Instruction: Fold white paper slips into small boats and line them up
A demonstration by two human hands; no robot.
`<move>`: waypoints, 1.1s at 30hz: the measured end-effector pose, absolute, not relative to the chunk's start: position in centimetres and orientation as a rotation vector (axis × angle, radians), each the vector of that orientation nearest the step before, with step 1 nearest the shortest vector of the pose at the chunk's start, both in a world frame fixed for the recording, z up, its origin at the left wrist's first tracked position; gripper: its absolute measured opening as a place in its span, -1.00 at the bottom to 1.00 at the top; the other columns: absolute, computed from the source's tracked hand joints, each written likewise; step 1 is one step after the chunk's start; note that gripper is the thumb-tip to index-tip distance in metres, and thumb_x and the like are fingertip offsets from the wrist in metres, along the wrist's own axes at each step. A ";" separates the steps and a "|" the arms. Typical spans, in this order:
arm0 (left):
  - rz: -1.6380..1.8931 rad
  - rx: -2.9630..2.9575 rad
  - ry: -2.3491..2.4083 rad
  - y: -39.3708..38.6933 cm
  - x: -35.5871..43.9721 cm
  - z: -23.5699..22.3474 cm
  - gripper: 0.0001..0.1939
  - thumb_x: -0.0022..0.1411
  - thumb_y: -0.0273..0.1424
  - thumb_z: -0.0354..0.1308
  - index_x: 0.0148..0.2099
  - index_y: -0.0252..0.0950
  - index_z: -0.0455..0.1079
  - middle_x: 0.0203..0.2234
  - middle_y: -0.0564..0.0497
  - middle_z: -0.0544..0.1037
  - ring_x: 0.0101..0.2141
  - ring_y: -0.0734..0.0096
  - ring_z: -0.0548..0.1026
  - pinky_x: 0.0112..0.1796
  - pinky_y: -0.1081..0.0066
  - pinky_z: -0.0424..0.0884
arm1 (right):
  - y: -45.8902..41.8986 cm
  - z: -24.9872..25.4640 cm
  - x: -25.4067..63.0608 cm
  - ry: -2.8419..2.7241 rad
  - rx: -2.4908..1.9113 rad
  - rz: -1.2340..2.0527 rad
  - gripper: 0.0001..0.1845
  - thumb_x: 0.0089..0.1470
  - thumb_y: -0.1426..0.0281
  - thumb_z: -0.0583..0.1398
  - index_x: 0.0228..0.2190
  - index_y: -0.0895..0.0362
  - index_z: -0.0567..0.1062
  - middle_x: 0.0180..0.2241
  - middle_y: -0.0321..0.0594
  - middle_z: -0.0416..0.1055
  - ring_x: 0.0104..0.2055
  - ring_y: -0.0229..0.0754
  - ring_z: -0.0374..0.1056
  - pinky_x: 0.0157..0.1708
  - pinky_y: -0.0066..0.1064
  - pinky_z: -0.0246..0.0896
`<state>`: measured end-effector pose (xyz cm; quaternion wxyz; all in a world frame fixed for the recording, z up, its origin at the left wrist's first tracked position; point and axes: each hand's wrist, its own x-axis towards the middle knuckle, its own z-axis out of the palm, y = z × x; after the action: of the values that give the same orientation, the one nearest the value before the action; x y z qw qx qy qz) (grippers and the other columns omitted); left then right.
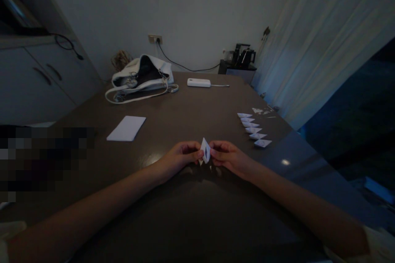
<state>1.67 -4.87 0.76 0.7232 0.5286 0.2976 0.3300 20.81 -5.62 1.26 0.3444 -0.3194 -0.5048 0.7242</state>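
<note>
A small folded white paper piece [205, 150] is held upright just above the dark table [191, 111], between both hands. My left hand [182, 157] pinches its left side with curled fingers. My right hand [228, 156] pinches its right side the same way. To the right of my right hand lies a row of several small folded white paper shapes [253, 130]. A flat white sheet of paper [126, 128] rests on the table to the left, beyond my left hand.
A white handbag [142, 78] with straps lies at the table's far side, and a white power bank [199, 83] with a cable is next to it. Paper scraps [261, 111] lie near the right edge. A curtain [324, 45] hangs on the right, cabinets [37, 78] stand left.
</note>
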 end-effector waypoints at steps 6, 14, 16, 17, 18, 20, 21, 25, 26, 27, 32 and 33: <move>0.715 1.230 0.696 -5.0 1.7 1.0 -0.74 0.05 -0.23 0.29 -0.38 -0.35 0.42 -0.50 0.07 0.44 -0.47 0.52 0.36 -0.40 0.52 0.24 | -5.9 1.4 20.7 -1.477 -0.926 1.710 -0.70 -0.07 0.21 0.31 -0.42 0.19 0.43 -0.46 -0.28 0.35 -0.47 -0.35 0.20 -0.48 -0.51 0.08; 0.700 1.312 0.692 -4.9 1.8 1.1 -0.75 0.08 -0.25 0.26 -0.38 -0.36 0.40 -0.52 0.08 0.41 -0.46 0.50 0.36 -0.38 0.50 0.26 | -6.0 1.5 20.7 -1.826 -1.070 1.221 -0.83 -0.02 0.31 0.24 -0.46 0.17 0.40 -0.49 -0.31 0.29 -0.45 -0.29 0.23 -0.44 -0.45 0.18; 0.704 1.383 0.684 -4.9 1.8 1.2 -0.76 0.11 -0.25 0.24 -0.37 -0.36 0.39 -0.50 0.08 0.40 -0.45 0.48 0.36 -0.37 0.49 0.26 | -6.3 1.6 20.6 -1.877 -1.113 1.078 -0.87 -0.01 0.35 0.23 -0.46 0.16 0.40 -0.50 -0.32 0.28 -0.46 -0.30 0.22 -0.48 -0.47 0.16; 0.716 1.428 0.683 -4.9 1.8 1.2 -0.76 0.12 -0.26 0.22 -0.36 -0.36 0.39 -0.49 0.07 0.40 -0.43 0.47 0.37 -0.36 0.48 0.27 | -6.4 1.7 20.6 -1.883 -1.132 1.026 -0.88 -0.01 0.36 0.22 -0.45 0.15 0.40 -0.50 -0.32 0.29 -0.46 -0.30 0.23 -0.48 -0.48 0.16; 0.732 1.480 0.689 -4.9 1.8 1.3 -0.78 0.15 -0.27 0.19 -0.35 -0.36 0.39 -0.47 0.06 0.40 -0.41 0.45 0.37 -0.35 0.48 0.27 | -6.4 1.7 20.6 -1.875 -1.142 1.001 -0.90 -0.01 0.38 0.21 -0.42 0.15 0.40 -0.49 -0.32 0.30 -0.46 -0.30 0.24 -0.48 -0.48 0.17; 0.774 1.592 0.713 -5.0 1.7 1.4 -0.78 0.22 -0.29 0.12 -0.34 -0.36 0.39 -0.45 0.04 0.40 -0.38 0.44 0.37 -0.33 0.47 0.28 | -6.3 1.6 20.7 -1.826 -1.139 1.045 -0.89 0.00 0.40 0.21 -0.36 0.15 0.40 -0.47 -0.31 0.34 -0.46 -0.31 0.27 -0.49 -0.49 0.18; 0.796 1.632 0.724 -5.0 1.7 1.5 -0.78 0.25 -0.31 0.08 -0.34 -0.36 0.39 -0.45 0.04 0.40 -0.38 0.44 0.36 -0.33 0.46 0.29 | -6.1 1.4 20.8 -1.793 -1.125 1.111 -0.87 0.00 0.40 0.21 -0.34 0.15 0.40 -0.47 -0.31 0.35 -0.48 -0.32 0.27 -0.51 -0.50 0.17; 0.860 1.625 0.743 -5.3 1.8 1.6 -0.87 0.21 -0.38 0.12 -0.20 -0.33 0.38 -0.39 0.02 0.47 -0.35 0.42 0.43 -0.30 0.44 0.34 | -5.1 0.9 21.4 -1.660 -1.023 1.493 -0.81 0.01 0.33 0.22 -0.34 0.19 0.42 -0.57 -0.36 0.33 -0.62 -0.40 0.19 -0.64 -0.56 0.06; 0.868 1.625 0.758 -5.3 1.8 1.5 -0.84 0.18 -0.40 0.16 -0.17 -0.33 0.38 -0.37 0.01 0.49 -0.35 0.41 0.45 -0.30 0.44 0.35 | -5.0 0.8 21.5 -1.627 -0.993 1.565 -0.80 0.01 0.31 0.22 -0.34 0.19 0.43 -0.58 -0.37 0.33 -0.63 -0.41 0.18 -0.65 -0.57 0.06; 0.878 1.646 0.780 -5.3 1.7 1.5 -0.81 0.15 -0.41 0.19 -0.16 -0.34 0.40 -0.38 0.00 0.50 -0.35 0.40 0.46 -0.30 0.43 0.36 | -4.9 0.7 21.6 -1.596 -0.971 1.621 -0.79 0.00 0.31 0.23 -0.34 0.20 0.44 -0.58 -0.37 0.33 -0.63 -0.42 0.18 -0.64 -0.57 0.06; 0.945 1.842 0.868 -5.3 1.4 1.5 -0.85 0.10 -0.43 0.24 -0.23 -0.34 0.50 -0.39 -0.03 0.54 -0.39 0.39 0.47 -0.32 0.42 0.38 | -4.9 0.5 21.7 -1.555 -0.962 1.724 -0.75 -0.01 0.30 0.26 -0.30 0.21 0.47 -0.59 -0.37 0.35 -0.63 -0.42 0.19 -0.64 -0.58 0.07; 0.948 1.871 0.869 -5.3 1.3 1.6 -0.87 0.10 -0.44 0.24 -0.25 -0.34 0.50 -0.38 -0.03 0.55 -0.38 0.38 0.48 -0.32 0.42 0.38 | -4.9 0.5 21.6 -1.567 -0.969 1.718 -0.74 -0.01 0.31 0.26 -0.28 0.21 0.46 -0.58 -0.36 0.36 -0.62 -0.42 0.20 -0.64 -0.58 0.07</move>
<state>1.32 -5.31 1.56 0.4221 0.7470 0.3471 0.3787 21.64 -4.88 0.50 0.3060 -0.3663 -0.5921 0.6493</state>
